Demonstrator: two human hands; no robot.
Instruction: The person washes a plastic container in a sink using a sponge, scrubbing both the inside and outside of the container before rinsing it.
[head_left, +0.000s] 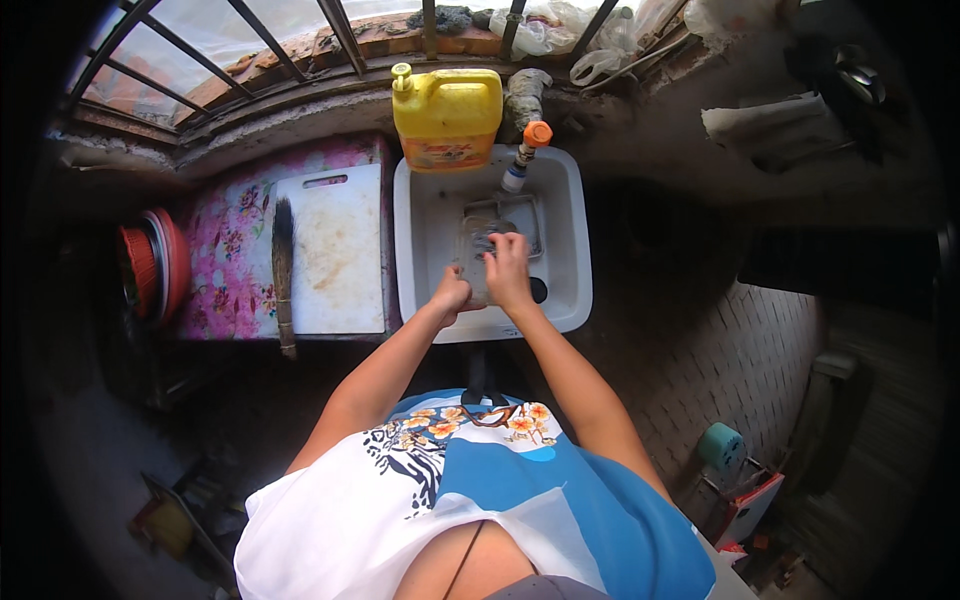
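Both my hands are inside a white plastic sink (574, 225). My left hand (452, 292) grips the near-left edge of a clear container (474, 274), whose outline is hard to make out. My right hand (510, 271) reaches over it, fingers curled down on a grey scrubber (486, 238) that looks like steel wool. Behind the hands, a second clear rectangular container (531, 214) lies on the sink floor. The tap (514, 176), with an orange handle (537, 134), points down above it. A dark round drain (538, 289) shows right of my right wrist.
A yellow jug (448, 112) stands at the sink's back rim. To the left, a floral-covered table (225, 262) bears a white cutting board (337, 255), a straw brush (283, 270) and stacked basins (169, 259). A barred window (247, 45) runs behind.
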